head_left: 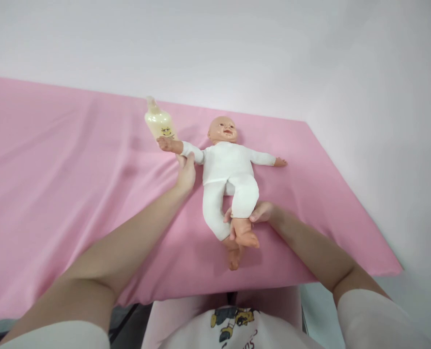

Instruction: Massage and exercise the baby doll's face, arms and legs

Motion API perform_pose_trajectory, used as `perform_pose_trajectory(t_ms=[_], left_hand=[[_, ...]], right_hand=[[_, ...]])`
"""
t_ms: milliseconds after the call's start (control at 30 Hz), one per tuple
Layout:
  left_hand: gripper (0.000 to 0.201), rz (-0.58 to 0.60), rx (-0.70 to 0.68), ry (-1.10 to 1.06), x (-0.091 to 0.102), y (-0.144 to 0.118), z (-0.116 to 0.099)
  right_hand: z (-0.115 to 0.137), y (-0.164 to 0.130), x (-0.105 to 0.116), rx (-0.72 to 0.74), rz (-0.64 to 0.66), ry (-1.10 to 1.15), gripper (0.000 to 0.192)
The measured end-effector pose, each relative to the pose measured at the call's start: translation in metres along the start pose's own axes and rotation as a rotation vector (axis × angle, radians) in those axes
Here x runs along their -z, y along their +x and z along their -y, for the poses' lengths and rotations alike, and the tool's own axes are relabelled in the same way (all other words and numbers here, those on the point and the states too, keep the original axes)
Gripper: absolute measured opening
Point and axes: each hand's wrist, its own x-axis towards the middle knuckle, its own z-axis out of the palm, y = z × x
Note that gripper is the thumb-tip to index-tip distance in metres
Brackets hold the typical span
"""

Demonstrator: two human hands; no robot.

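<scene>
A baby doll [228,162] with a bald head and white cloth body lies on its back, head away from me. Its arms are spread to both sides. My left hand [186,172] is closed round the doll's sleeved arm on the left side, thumb uppermost. Under the lower leg on the right side, my right hand [261,213] wraps round near the ankle; some of its fingers show between the legs. The other leg hangs straight towards me, free of my hands. Just beyond the doll's left-side hand stands a clear pump bottle [161,123] of pale yellow liquid.
A pink cloth [73,145] with loose folds covers the table. Its front edge is close to my body, and its right edge slants away beyond the doll. A pale wall [201,48] rises behind the table.
</scene>
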Motion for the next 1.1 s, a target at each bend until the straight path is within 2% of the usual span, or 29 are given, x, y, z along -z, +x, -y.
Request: perform_pose_trajectory(t_ms=[100, 200, 267, 400, 467, 533, 600, 700, 800, 933, 1100], left_hand=[[0.041, -0.096, 0.039, 0.002, -0.002, -0.001, -0.004], [0.047, -0.026, -0.042, 0.098, -0.004, -0.003, -0.010], [0.052, 0.045, -0.139, 0.190, -0.004, -0.004, -0.015], [0.056, 0.231, -0.262, 0.333, 0.000, -0.006, -0.028], [0.055, 0.265, -0.271, 0.363, 0.001, -0.006, -0.032], [0.055, 0.264, -0.280, 0.367, 0.002, -0.006, -0.033], [0.055, 0.244, -0.277, 0.349, 0.001, -0.006, -0.031], [0.056, 0.146, -0.195, 0.265, -0.002, -0.005, -0.022], [0.058, 0.025, -0.054, 0.115, -0.005, -0.002, -0.009], [0.050, -0.123, 0.095, -0.065, -0.004, 0.002, 0.011], [0.049, -0.193, 0.180, -0.107, 0.003, 0.006, 0.038]], right_hand=[[-0.003, -0.001, 0.004, 0.025, 0.021, 0.039, 0.074], [-0.006, -0.002, 0.005, 0.075, -0.048, 0.068, 0.071], [-0.004, 0.000, 0.003, 0.183, -0.191, 0.078, 0.062], [0.009, 0.008, -0.010, 0.475, -0.631, 0.160, 0.029], [0.016, 0.012, -0.016, 0.484, -0.768, 0.205, 0.027], [0.021, 0.014, -0.020, 0.462, -0.813, 0.234, 0.028], [0.021, 0.015, -0.020, 0.455, -0.793, 0.245, 0.026], [0.014, 0.011, -0.015, 0.413, -0.687, 0.220, 0.031], [0.002, 0.004, -0.006, 0.323, -0.519, 0.162, 0.041], [-0.010, -0.005, 0.004, 0.237, -0.267, 0.090, 0.060], [-0.007, -0.003, 0.005, 0.015, -0.015, 0.041, 0.064]])
